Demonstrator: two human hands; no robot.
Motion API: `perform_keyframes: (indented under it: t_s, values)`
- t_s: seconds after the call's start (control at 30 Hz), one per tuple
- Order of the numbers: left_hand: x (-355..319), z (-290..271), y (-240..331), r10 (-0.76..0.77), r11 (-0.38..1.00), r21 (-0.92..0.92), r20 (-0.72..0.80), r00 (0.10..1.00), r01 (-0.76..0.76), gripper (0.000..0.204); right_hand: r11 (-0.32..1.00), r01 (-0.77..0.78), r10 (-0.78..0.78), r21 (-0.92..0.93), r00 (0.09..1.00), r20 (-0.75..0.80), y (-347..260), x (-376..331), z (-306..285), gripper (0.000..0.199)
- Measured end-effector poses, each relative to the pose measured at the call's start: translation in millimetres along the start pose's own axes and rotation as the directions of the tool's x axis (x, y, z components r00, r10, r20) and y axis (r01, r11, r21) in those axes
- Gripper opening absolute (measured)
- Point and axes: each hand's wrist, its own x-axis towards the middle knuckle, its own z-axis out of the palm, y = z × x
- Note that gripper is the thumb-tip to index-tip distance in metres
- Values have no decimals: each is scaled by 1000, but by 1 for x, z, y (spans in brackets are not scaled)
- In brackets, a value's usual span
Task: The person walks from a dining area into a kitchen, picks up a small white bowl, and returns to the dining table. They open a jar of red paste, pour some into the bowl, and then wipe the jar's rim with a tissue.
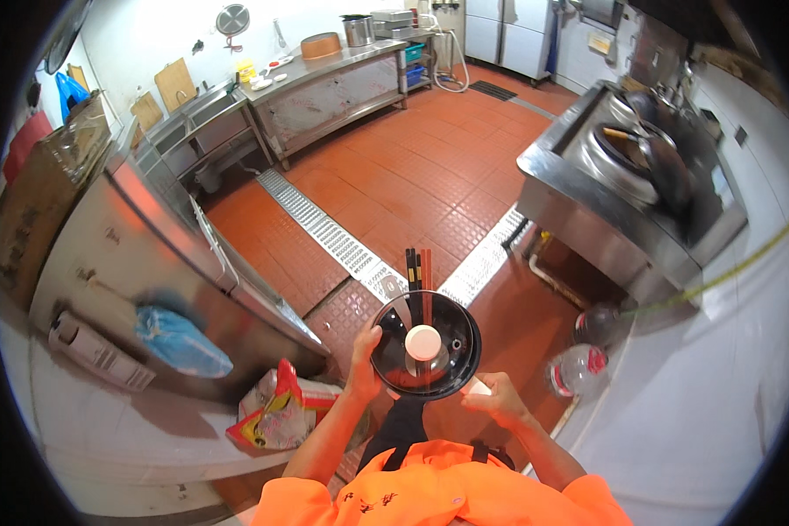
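The left hand (362, 364) grips the rim of a round pan with a glass lid (425, 344), the right hand (493, 396) clutches its pale handle, and both carry it, chopsticks (418, 270) sticking out beyond, not yet set down.

The red-tiled floor (412, 175) carries a long metal drain grate (324, 230) running diagonally across its middle. Two clear plastic bottles (579, 368) lie near its right edge (beside the steel stove unit), and a colourful printed bag (276, 412) sits at its left edge.
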Motion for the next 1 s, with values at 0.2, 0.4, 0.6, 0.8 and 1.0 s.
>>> perform_keyframes:
  t_s: [0.2, 0.4, 0.6, 0.8, 1.0]
  values:
    - [171, -53, 39, 104, 991, 99, -108, 989, -93, 58, 999, -40, 40, -2, 997, 67, -48, 191, -30, 19]
    - [331, -90, 120, 124, 986, 133, -174, 977, -101, 64, 998, -58, 60, -18, 982, 181, -119, 379, -49, 25]
    - [506, -149, 178, 244, 968, 114, -245, 938, -222, 63, 993, -58, 87, -107, 952, 294, -172, 607, -68, 24]
    - [680, -194, 227, 371, 924, 206, -296, 880, -321, 61, 976, -8, 103, -217, 895, 433, -243, 817, -95, 27]
    - [847, -238, 302, 398, 915, 231, -370, 840, -331, 62, 976, -15, 124, -215, 857, 500, -337, 1006, -100, 28]
